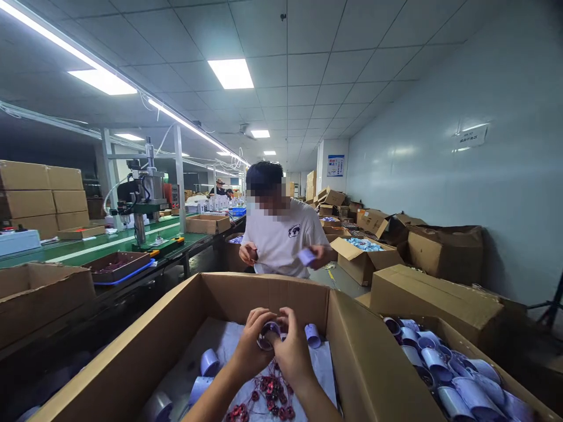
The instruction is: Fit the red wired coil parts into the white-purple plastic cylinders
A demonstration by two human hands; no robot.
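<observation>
My left hand [251,343] is wrapped around a short lavender plastic cylinder [265,340], its open end facing me. My right hand [291,346] closes on the same cylinder from the other side, with its thumb at the opening; whether a small part is pinched there is hidden. Below my hands, a tangle of small red-and-dark round parts with thin wires [270,394] lies on a pale sheet [325,366] in a large cardboard box [264,282]. A loose lavender cylinder [312,336] stands at the right, and several more lie left of my forearms.
Across the box a person in a white shirt [284,237] holds a lavender piece [307,256]. An open carton of lavender cylinders [440,363] sits at right. On the left are a green workbench [162,231] and a press machine [149,187]. More cartons [444,252] line the wall.
</observation>
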